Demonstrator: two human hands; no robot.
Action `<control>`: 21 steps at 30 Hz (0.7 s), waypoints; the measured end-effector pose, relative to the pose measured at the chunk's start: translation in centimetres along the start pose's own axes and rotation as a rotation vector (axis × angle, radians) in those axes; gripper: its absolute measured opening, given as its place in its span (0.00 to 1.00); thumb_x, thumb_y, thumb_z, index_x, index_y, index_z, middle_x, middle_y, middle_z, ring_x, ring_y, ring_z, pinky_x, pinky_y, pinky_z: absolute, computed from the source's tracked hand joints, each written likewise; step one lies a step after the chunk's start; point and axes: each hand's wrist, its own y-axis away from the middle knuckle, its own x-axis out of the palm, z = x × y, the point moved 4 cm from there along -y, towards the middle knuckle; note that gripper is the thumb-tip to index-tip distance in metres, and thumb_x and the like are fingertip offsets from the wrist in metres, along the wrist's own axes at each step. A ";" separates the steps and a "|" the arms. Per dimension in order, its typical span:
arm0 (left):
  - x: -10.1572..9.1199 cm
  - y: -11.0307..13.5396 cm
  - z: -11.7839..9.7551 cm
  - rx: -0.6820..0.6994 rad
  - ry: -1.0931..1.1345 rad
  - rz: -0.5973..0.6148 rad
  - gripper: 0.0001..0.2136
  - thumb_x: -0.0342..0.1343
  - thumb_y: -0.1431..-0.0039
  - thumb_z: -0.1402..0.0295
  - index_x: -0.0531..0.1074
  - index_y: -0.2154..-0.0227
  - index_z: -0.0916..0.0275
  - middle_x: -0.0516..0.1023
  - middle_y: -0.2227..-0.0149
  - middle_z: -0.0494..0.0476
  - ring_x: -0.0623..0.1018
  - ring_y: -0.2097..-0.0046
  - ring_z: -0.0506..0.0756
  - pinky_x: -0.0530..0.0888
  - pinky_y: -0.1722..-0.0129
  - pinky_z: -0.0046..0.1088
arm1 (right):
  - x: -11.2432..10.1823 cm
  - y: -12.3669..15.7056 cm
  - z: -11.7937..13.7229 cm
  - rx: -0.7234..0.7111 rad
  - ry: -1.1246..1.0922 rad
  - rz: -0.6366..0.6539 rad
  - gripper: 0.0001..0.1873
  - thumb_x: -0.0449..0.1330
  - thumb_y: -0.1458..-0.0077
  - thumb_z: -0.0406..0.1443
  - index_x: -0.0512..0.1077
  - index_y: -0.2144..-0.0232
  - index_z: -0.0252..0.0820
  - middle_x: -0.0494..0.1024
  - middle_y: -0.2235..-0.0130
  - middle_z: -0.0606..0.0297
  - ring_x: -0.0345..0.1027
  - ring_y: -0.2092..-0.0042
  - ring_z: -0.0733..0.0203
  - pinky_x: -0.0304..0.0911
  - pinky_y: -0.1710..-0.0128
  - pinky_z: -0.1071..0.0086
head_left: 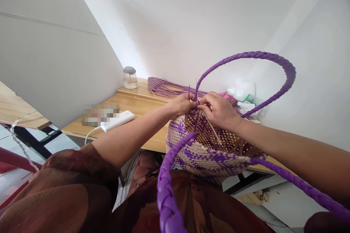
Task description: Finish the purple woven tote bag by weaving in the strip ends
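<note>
At basket (207, 153) rim, both hands' fingers (203, 102) pinching purple strand (197, 99)

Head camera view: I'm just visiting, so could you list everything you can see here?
table: one, light wood, along the white wall
jar: one, clear with grey lid, far table corner
power bank: one, white with a cable, table's left part
loose strips: a bundle, purple, on the table behind the basket
white bag: one, on the table behind the basket
basket: one, purple and cream weave, at the table's near edge
far handle: one, purple braid, arching over the basket
near handle: one, purple braid, close to the camera
purple strand: one, at the basket rim
left hand: pinching the strand
right hand: pinching it too
</note>
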 end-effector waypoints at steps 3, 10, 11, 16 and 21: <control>-0.1 0.0 0.1 0.002 -0.012 -0.011 0.05 0.55 0.48 0.76 0.73 0.67 0.64 0.76 0.72 0.51 0.72 0.72 0.47 0.68 0.69 0.23 | 0.0 0.0 0.1 0.006 0.001 0.011 0.04 0.58 0.43 0.33 0.65 0.69 0.43 0.72 0.65 0.60 0.66 0.62 0.56 0.61 0.62 0.63; -0.2 0.0 0.1 -0.010 -0.029 -0.045 0.03 0.58 0.46 0.72 0.72 0.68 0.64 0.75 0.72 0.51 0.72 0.71 0.48 0.67 0.69 0.24 | -0.2 0.0 0.0 0.007 -0.010 0.027 0.04 0.58 0.43 0.33 0.66 0.69 0.42 0.72 0.66 0.61 0.66 0.62 0.57 0.60 0.60 0.63; -0.2 0.0 0.1 -0.009 -0.028 -0.038 0.03 0.58 0.46 0.72 0.71 0.68 0.64 0.75 0.73 0.51 0.72 0.71 0.48 0.67 0.69 0.24 | -0.3 0.0 0.0 0.014 -0.021 0.009 0.04 0.58 0.42 0.34 0.67 0.69 0.42 0.72 0.66 0.61 0.67 0.63 0.57 0.60 0.61 0.63; -0.1 0.0 0.1 0.001 0.002 0.009 0.02 0.56 0.46 0.75 0.72 0.69 0.65 0.75 0.73 0.51 0.72 0.71 0.48 0.68 0.68 0.24 | 0.0 -0.1 0.1 0.015 -0.017 -0.007 0.04 0.58 0.42 0.33 0.65 0.69 0.42 0.71 0.65 0.61 0.66 0.64 0.58 0.60 0.63 0.64; -0.1 -0.1 0.2 -0.018 0.029 -0.001 0.02 0.56 0.45 0.75 0.72 0.68 0.64 0.75 0.73 0.51 0.72 0.72 0.47 0.68 0.68 0.24 | 0.0 0.0 0.5 -0.011 0.019 -0.014 0.04 0.56 0.41 0.32 0.63 0.68 0.43 0.71 0.65 0.60 0.66 0.62 0.56 0.60 0.62 0.63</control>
